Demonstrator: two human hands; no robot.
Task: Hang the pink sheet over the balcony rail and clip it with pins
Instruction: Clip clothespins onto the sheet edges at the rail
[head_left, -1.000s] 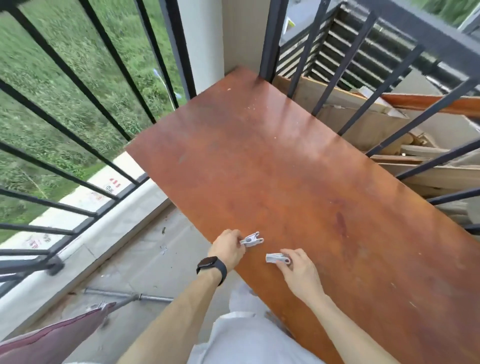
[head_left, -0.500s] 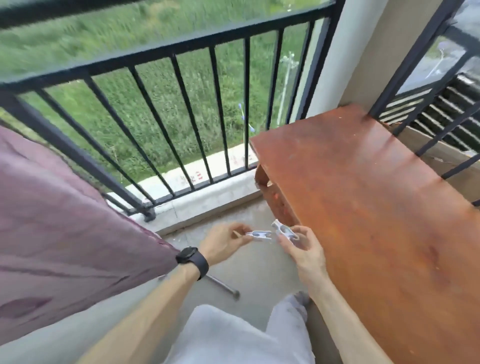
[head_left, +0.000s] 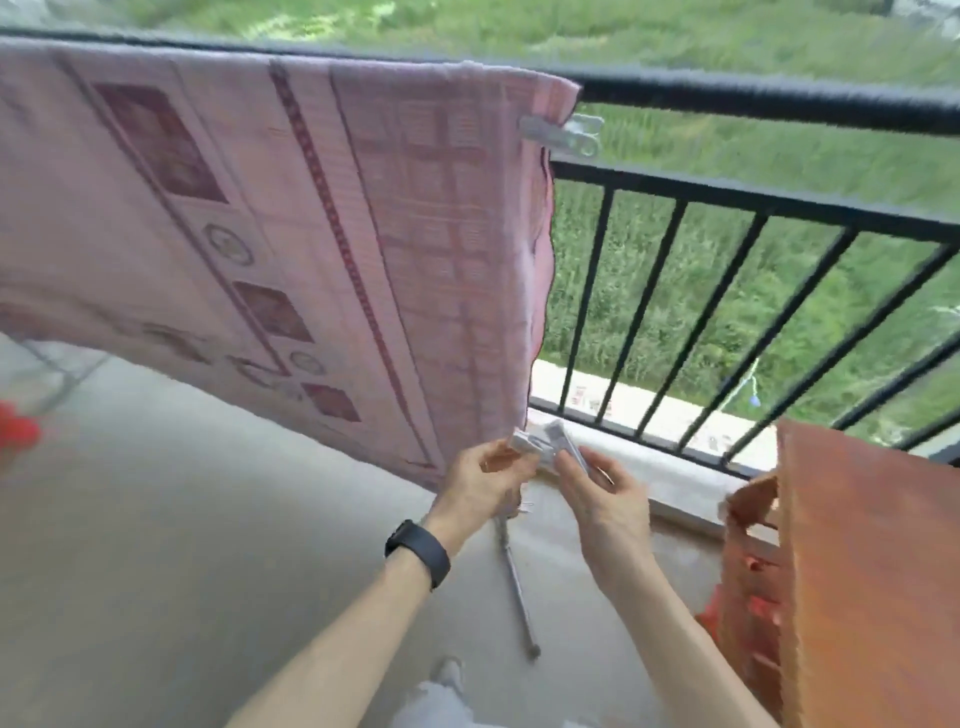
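Near, centre: left hand (head_left: 485, 475), watch (head_left: 418, 553) on its wrist, and right hand (head_left: 597, 493) meet at waist height. Both are curled, fingertips pinching the loose pins (head_left: 540, 441) between them. It looks like one pin each, though blur hides the exact hold. Probably being sorted so one hand is ready to clip.

Floor below: metal rod (head_left: 519, 587). Near right: wooden table (head_left: 872, 571).

Beyond, left: pink sheet (head_left: 311, 234) already draped over the balcony rail (head_left: 779, 101), hanging down the near side.

Far: clipped pin (head_left: 563, 136) bites the sheet's right edge just under the rail, likely against wind. More pinning looks to be left.
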